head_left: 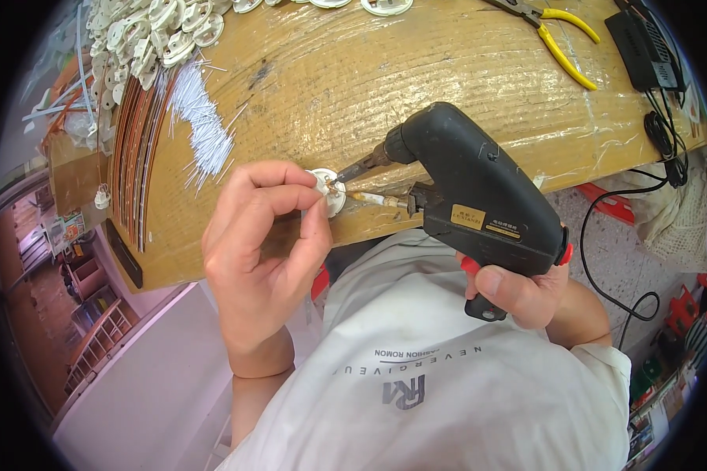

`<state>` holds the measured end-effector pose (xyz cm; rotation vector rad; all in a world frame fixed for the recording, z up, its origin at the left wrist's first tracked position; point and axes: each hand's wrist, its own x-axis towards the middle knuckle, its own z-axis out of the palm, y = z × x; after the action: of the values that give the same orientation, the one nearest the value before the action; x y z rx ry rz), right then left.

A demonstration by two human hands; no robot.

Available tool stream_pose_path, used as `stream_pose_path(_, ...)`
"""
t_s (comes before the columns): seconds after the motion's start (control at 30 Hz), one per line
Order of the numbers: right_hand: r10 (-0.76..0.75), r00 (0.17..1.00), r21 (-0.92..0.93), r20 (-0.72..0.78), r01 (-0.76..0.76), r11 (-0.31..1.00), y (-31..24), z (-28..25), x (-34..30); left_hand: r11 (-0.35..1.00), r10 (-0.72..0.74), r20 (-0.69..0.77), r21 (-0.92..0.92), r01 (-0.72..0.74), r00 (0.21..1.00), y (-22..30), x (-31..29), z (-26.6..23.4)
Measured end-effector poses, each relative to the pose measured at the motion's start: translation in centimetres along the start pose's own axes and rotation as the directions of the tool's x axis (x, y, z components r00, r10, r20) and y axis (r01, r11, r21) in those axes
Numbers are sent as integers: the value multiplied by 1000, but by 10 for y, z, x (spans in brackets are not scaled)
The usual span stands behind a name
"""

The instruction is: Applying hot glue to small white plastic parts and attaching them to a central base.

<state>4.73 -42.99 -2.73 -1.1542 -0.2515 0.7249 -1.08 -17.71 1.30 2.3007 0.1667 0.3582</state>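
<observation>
A small white round part [338,206] lies near the table's front edge. Over its left half, my left hand [263,231] pinches with thumb and fingers together; whatever is between the fingertips is hidden. My right hand [518,294] grips the handle of a black soldering gun [467,169], thumb at the back of the handle, beside a red trigger. The gun's dark metal tip [361,167] points left and reaches the middle of the round part, close to my left fingertips. Below the tip, a thin pale feed tube [377,199] points at the same part.
Many similar white round parts [153,35] are heaped at the far left. Short white wires [200,118] lie in a pile beside brown strips [141,149]. Yellow-handled pliers [558,47] and a black power box with cable [640,51] sit far right. The wooden table [306,86] ends before me.
</observation>
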Motion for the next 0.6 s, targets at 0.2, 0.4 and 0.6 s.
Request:
stream_pose_path(0.2, -19, 1000, -1, 15, 19, 1000, 0, 0, 1, 1000, 6, -7, 3, -6, 1000, 0, 0, 0)
stream_pose_path(0.4, -24, 999, -38, 31, 25, 999, -2, -1, 2, 1000, 18, -14, -4, -18, 1000, -3, 0, 0)
stream_pose_path(0.6, -51, 998, -48, 38, 53, 997, -2, -1, 2, 1000, -18, 2, -17, 18, 1000, 2, -1, 0)
